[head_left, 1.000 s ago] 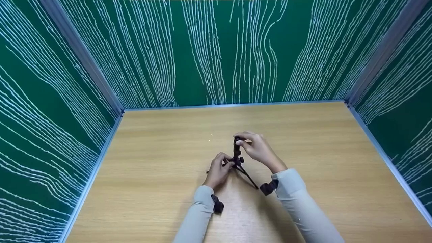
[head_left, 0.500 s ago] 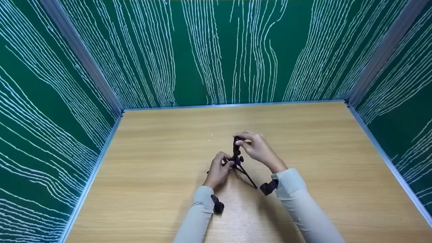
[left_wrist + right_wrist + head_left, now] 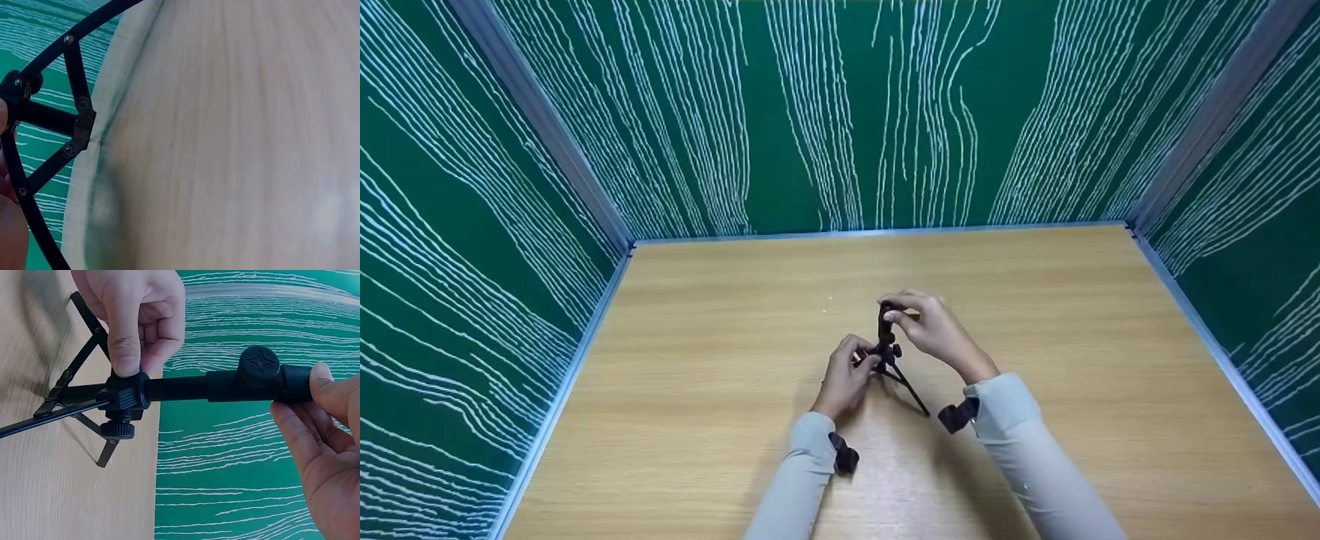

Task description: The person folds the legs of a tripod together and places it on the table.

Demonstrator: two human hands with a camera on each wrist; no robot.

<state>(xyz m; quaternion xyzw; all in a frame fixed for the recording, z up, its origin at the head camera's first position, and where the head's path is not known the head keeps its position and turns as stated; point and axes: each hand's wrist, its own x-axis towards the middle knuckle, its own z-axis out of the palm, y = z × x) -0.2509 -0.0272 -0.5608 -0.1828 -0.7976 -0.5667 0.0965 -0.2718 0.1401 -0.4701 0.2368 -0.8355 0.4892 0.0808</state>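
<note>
A small black tripod [image 3: 177, 389] stands on the table between the two hands, its legs spread and its centre column upright. The left hand [image 3: 844, 379] pinches the tripod at the collar where the legs join; in the right wrist view its thumb lies on that collar. At the column's top end, the right hand [image 3: 934, 326] pinches the end piece between thumb and fingers. A round knob [image 3: 259, 363] with a star mark sits just below that grip, and a ridged knob [image 3: 117, 430] projects from the collar. Legs and hinged braces [image 3: 50, 117] show in the left wrist view.
The wooden table [image 3: 720, 315] is bounded by green walls [image 3: 795, 150] with white wavy lines and by metal edge strips. Tiny pale specks [image 3: 826, 304] lie beyond the hands. A black wrist camera [image 3: 958, 416] sits on the right cuff, another [image 3: 845, 455] on the left.
The tripod's right leg tip has shifted slightly inward and away from the person, and the collar has risen a little with the left hand. The right hand stays in place.
</note>
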